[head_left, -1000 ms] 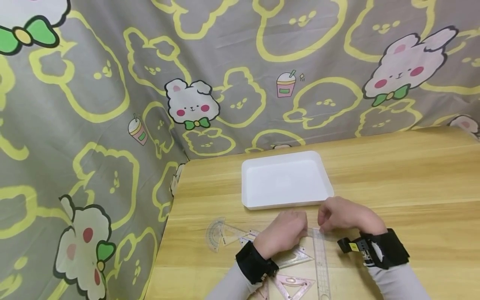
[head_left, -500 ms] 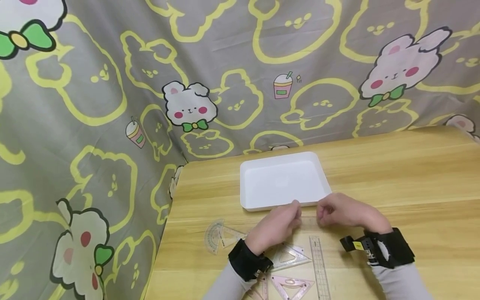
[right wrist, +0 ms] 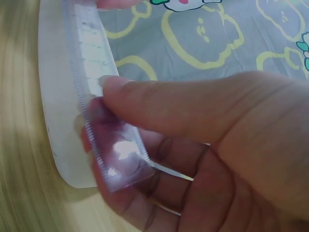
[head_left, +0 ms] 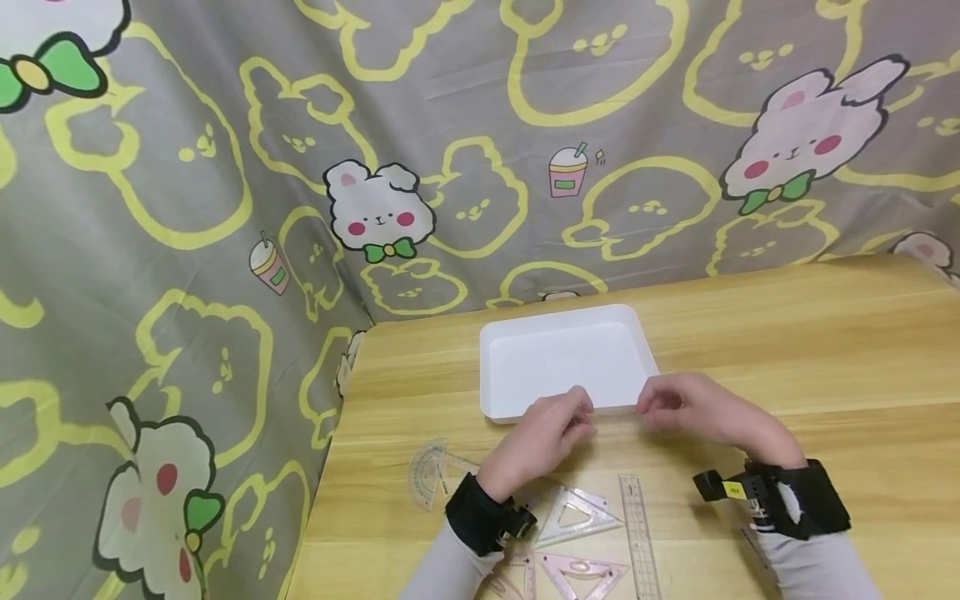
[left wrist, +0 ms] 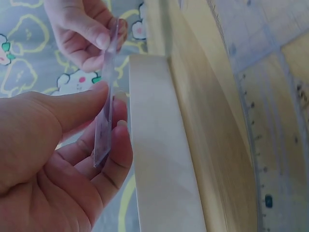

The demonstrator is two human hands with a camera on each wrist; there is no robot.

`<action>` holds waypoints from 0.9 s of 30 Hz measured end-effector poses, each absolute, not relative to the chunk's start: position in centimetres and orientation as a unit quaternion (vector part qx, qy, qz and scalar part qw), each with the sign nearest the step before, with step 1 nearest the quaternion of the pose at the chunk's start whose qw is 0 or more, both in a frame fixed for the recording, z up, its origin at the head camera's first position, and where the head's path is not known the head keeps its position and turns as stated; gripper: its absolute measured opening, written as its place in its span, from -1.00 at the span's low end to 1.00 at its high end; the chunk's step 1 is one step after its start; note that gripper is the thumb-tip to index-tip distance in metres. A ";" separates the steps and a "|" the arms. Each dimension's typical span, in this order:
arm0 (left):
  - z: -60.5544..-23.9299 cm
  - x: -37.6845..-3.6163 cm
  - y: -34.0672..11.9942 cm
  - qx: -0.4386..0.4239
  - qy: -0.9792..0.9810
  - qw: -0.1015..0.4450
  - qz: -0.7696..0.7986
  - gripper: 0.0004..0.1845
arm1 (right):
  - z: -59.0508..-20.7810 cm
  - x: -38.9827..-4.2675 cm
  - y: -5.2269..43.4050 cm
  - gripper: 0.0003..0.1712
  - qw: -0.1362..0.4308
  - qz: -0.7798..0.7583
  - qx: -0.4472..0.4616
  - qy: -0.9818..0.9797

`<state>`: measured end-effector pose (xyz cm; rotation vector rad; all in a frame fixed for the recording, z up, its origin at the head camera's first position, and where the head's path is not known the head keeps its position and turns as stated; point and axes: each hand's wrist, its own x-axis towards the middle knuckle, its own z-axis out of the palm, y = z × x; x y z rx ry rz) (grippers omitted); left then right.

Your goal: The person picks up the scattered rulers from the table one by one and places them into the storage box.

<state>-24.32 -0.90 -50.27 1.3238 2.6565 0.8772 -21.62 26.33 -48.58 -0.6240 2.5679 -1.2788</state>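
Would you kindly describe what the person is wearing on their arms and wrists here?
Both arms wear light grey long sleeves. The left hand has a plain black band round its wrist. The right hand has a wider black wrist strap carrying a small black device with a yellow label. No gloves.

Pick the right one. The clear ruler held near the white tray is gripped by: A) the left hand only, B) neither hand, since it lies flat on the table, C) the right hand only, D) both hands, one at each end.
D: the left hand pinches one end of the clear ruler and the right hand pinches the other, beside the white tray.
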 end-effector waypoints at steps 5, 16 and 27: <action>-50.5 -24.8 -1.2 0.421 0.856 0.001 0.300 -0.89 | -48.9 -21.9 26.3 -0.93 0.081 -0.448 -0.194 0.869; -50.9 -26.0 -2.0 0.368 0.853 -0.012 0.371 -0.84 | -49.1 -22.4 25.9 -0.85 -0.019 -0.417 -0.154 0.895; -52.0 -26.6 -1.1 0.319 0.860 -0.069 0.392 -0.84 | -50.0 -22.7 25.3 -0.80 -0.069 -0.404 -0.107 0.906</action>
